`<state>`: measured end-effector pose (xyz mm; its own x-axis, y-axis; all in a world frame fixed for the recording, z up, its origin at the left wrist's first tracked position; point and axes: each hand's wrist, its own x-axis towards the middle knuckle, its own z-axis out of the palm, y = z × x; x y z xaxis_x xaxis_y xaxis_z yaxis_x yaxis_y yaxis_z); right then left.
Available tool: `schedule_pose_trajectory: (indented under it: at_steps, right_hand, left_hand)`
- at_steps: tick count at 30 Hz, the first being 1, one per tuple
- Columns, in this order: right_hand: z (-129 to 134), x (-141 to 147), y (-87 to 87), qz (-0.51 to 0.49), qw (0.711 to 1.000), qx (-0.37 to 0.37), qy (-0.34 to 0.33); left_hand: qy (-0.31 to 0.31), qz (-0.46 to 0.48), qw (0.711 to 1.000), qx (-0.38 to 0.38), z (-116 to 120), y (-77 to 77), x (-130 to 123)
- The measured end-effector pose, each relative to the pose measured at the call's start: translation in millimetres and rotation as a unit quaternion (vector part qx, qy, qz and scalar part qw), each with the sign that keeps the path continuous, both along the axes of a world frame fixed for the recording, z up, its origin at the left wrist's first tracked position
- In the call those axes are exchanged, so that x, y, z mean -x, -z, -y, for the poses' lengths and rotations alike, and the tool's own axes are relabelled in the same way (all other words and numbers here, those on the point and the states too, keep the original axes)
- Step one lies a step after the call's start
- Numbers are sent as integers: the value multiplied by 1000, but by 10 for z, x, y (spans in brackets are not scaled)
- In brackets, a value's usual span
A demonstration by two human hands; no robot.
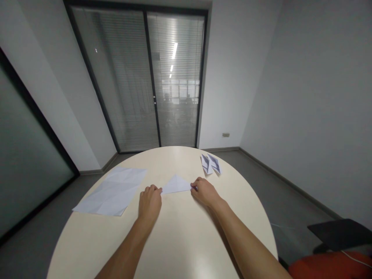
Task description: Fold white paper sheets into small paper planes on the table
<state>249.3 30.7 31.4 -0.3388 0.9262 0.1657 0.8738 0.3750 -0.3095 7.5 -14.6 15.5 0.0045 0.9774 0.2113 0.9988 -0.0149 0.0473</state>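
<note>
1. White paper, creased: laid flat on the round table (180, 236), left of the left hand (150, 202); point of count not discernible.
2. Left hand: fingers curled nearly closed; left corner of item 3 is held at the thumb.
3. Folded paper triangle (176, 185): stretched between the 2 hands, apex pointed away.
4. Right hand (205, 192): fingers bunched; right corner is pinched.
5. Folded paper pieces (214, 164), 2: placed just beyond the right hand.

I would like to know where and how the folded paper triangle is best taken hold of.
Pinching the folded paper triangle by its side corners, one hand from each side, looks best: its long edge faces the person and the narrow tips point left and right, where the left hand and right hand are.
</note>
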Motion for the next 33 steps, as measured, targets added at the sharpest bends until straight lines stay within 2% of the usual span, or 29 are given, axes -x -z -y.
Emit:
schedule_pose_trajectory:
  at_steps: [6, 13, 22, 33]
  right_hand:
    - [-16, 9, 40, 30, 999, -24, -10]
    - [-21, 19, 30, 21, 999, -31, 2]
    - [-43, 8, 47, 26, 999, -35, 11]
    - [-26, 12, 21, 34, 999, -38, 18]
  left_hand:
    - [19, -18, 1000, -4, -7, 12, -17]
    - [28, -2, 1000, 0, -12, -3, -26]
    - [68, 25, 997, -11, -81, 74, 33]
    - [62, 30, 998, -12, -70, 0, 14]
